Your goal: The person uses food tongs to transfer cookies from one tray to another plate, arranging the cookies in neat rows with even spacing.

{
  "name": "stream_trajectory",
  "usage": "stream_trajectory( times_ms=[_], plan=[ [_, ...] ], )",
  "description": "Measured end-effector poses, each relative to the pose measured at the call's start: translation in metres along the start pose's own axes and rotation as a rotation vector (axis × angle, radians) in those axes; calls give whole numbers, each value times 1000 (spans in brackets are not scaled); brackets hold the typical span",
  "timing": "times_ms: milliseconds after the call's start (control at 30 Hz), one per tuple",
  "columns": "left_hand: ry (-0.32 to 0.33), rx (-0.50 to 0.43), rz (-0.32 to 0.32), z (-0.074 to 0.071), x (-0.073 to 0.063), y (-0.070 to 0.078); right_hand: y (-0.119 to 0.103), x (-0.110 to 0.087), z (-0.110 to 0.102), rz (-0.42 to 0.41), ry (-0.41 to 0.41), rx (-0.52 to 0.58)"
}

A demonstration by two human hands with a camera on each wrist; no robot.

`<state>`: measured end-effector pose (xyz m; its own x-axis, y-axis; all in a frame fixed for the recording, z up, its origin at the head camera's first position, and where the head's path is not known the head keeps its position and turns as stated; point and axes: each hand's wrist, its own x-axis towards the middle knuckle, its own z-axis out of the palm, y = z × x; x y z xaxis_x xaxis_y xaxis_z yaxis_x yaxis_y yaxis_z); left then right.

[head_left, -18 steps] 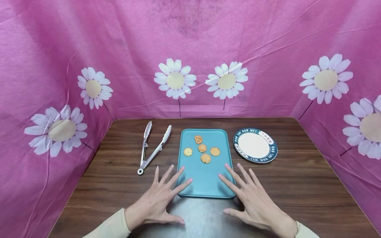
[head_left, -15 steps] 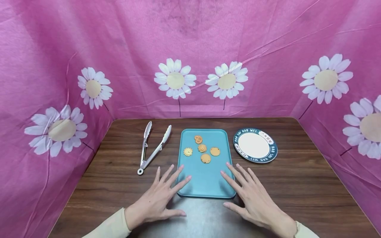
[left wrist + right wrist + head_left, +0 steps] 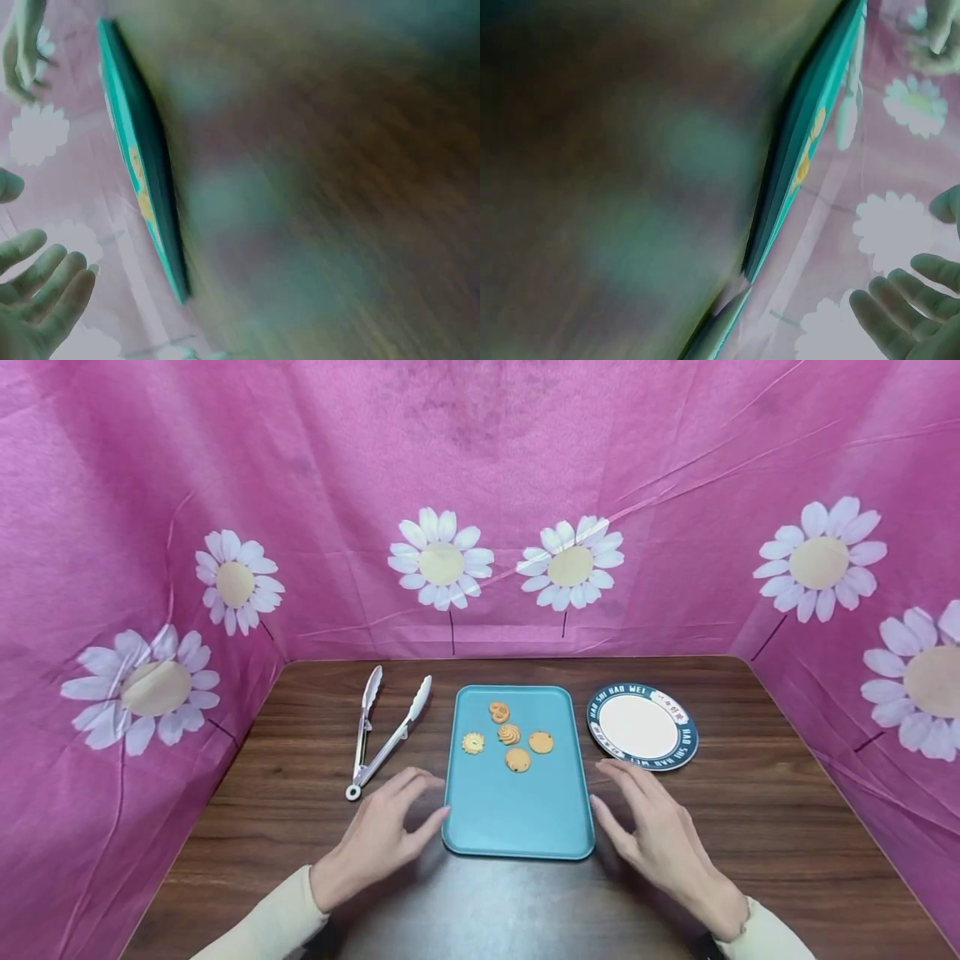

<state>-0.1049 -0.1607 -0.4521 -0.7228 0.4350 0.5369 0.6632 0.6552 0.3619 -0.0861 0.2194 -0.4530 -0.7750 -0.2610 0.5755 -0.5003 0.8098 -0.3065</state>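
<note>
A blue rectangular tray [image 3: 517,814] lies flat on the wooden table, with several cookies [image 3: 517,760] grouped on its far half. Just outside the tray's left edge is my left hand [image 3: 378,835], fingers loosely bent and holding nothing. My right hand [image 3: 663,839] hovers by the right edge, relaxed and without anything in its grasp. In the left wrist view, the left hand's fingers [image 3: 52,289] appear apart from the tray [image 3: 135,142]. The right wrist view likewise has a gap between the right fingers [image 3: 900,300] and the tray [image 3: 810,127].
Metal tongs [image 3: 386,748] lie spread in a V left of the tray. A round plate [image 3: 637,727] with a dark patterned rim sits to the right, close to my right fingertips. Pink cloth [image 3: 487,443] with daisies hangs behind the brown table [image 3: 765,827].
Both hands have drawn outward from over the tray's near corners to beside its edges. Their spread fingers have come together and bent loosely. Tray, cookies, tongs and plate stay put.
</note>
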Motion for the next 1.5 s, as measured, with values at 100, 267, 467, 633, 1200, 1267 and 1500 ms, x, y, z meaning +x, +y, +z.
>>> stream_trajectory(
  times_ms=[100, 267, 467, 633, 1200, 1267, 1500],
  plan=[
    [52, -21, -81, -1, 5, -13, 11, 5, 1, 26, 70, 35],
    [170, 55, -187, -3, 10, -38, 32, 13, 1, 101, 135, 74],
    [232, 104, -343, -6, 17, -62, 57, 19, -3, 337, 139, 138],
    [206, 112, -473, -8, 21, -76, 81, 22, -9, 507, 133, 125],
    [-33, 65, -849, 1, 28, -104, 131, 10, -15, 1016, -82, 332],
    [-51, 53, -853, 1, 30, -106, 135, 12, -14, 1035, -84, 408],
    [-83, 57, -887, 5, 40, -112, 147, 22, -12, 1082, -107, 621]
  ],
)
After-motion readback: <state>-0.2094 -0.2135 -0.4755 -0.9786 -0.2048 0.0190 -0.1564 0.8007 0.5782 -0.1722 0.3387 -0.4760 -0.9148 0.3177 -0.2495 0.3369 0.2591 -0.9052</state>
